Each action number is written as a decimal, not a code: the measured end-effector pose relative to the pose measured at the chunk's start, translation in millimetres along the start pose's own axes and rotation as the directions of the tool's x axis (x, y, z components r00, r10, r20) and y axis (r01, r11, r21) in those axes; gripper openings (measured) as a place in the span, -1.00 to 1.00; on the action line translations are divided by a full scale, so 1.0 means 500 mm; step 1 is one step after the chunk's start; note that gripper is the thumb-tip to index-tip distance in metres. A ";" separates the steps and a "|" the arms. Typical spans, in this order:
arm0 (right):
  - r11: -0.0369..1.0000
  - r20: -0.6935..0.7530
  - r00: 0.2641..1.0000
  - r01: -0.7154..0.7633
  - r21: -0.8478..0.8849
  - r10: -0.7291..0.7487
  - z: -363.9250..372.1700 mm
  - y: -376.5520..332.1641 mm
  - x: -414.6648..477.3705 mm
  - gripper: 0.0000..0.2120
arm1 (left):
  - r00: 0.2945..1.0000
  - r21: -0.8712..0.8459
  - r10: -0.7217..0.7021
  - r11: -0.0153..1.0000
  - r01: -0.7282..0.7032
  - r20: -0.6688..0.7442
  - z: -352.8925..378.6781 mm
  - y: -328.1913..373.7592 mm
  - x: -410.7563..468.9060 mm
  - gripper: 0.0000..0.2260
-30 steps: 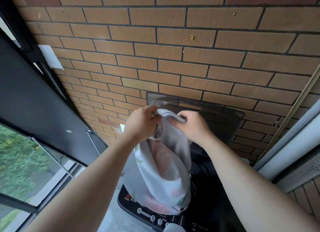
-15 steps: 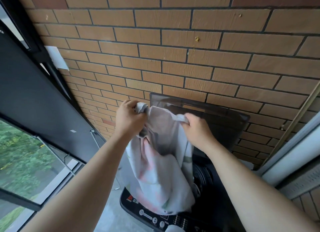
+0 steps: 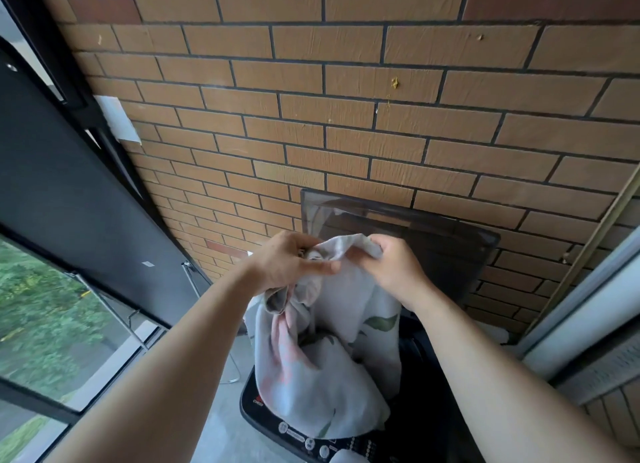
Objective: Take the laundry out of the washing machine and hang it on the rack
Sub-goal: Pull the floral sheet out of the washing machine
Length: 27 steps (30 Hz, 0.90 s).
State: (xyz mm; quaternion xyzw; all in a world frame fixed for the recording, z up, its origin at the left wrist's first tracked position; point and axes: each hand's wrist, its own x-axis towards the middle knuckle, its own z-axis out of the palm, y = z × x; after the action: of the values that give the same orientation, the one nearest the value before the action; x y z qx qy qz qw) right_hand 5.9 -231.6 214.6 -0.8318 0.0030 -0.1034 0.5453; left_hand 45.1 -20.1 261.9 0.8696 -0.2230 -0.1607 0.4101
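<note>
From the head view, looking down along both forearms, my left hand (image 3: 289,265) and right hand (image 3: 389,268) are raised close together in front of the tan brick wall (image 3: 346,133). Between them I hold up the white fabric sheet with a pink and green floral print (image 3: 311,376). My left fingers are curled round a bunched part of its top edge, with one finger stretched toward the other hand. My right fingers pinch the same edge just beside them.

The sheet hangs down from both grips in loose folds. Its lower end drapes over the front rim of the black top-loading washing machine (image 3: 256,402), just above the round control buttons. The machine's dark tinted lid (image 3: 433,241) stands open against the wall behind my hands.

As I judge it, the task is early. This piece is mostly lifted out, but its bottom is not clear of the machine. I cannot tell whether more laundry lies in the drum, since the sheet covers the opening. A thin metal frame (image 3: 194,289) stands by the window (image 3: 41,306) at my left. Whether that is the rack I cannot tell, and nothing hangs on it. Carrying and hanging are yet to be done.
</note>
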 end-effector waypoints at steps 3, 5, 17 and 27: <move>0.999 0.139 0.990 -0.033 -0.027 0.037 0.001 0.016 -0.012 -0.65 | 0.993 -0.008 0.008 1.000 -0.009 -0.116 -0.002 -0.001 0.002 -0.75; 0.995 0.272 0.957 -0.101 -0.022 0.103 0.000 0.026 -0.029 -0.64 | 0.964 -0.243 -0.043 0.970 -0.024 -0.264 -0.006 0.004 0.006 -0.80; 0.906 0.056 0.994 -0.062 -0.419 0.094 -0.011 0.045 -0.028 -0.54 | 0.909 -0.136 -0.047 0.991 -0.011 -0.413 -0.004 -0.001 0.006 -0.60; 0.953 0.063 0.995 0.090 -0.288 -0.075 0.003 0.018 -0.026 -0.57 | 0.993 0.410 0.084 0.911 -0.041 -0.086 0.052 -0.006 0.017 -0.88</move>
State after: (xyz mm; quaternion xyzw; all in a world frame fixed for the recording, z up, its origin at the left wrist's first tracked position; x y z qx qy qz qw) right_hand -5.5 -232.3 203.8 -0.9046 -0.0304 -0.1031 0.4124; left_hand 41.2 -39.5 243.0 0.9354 -0.2582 -0.0528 0.2356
